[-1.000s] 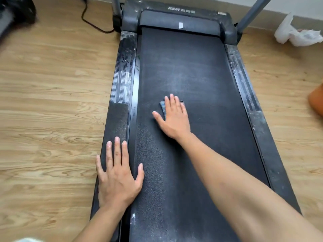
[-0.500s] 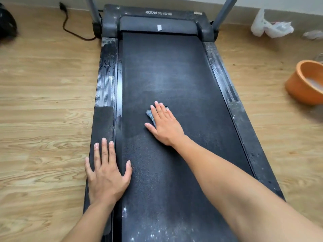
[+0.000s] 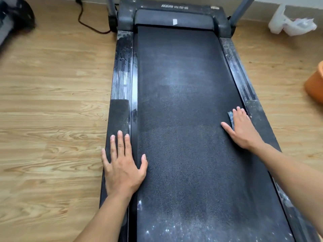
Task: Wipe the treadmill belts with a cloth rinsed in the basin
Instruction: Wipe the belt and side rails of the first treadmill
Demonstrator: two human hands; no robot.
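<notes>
The job looks partly done. The treadmill belt (image 3: 183, 119) is dark and clean-looking in a wide band across the middle, at about where the hands are. Farther up, toward the front cover, the belt looks grey and dusty. At the near end there are lots of little white specks. So I think both of those parts need wiping, and the cloth will likely need a rinse soon. The orange basin (image 3: 314, 88) sits on the wood floor (image 3: 52, 102), off to the right, well apart from the treadmill.

The right hand (image 3: 243, 130) lies flat with its fingers straight. It presses the small blue-grey cloth (image 3: 231, 117) down on the belt, right at the belt's right edge, just beside the right side rail (image 3: 258, 116). Only a bit of the cloth peeks out past the fingers. The hand does not curl around it.

The left hand (image 3: 122, 165) is flat too, fingers spread wide. It rests on the left side rail (image 3: 120, 81) and holds nothing. Its thumb reaches over toward the belt's edge.
</notes>
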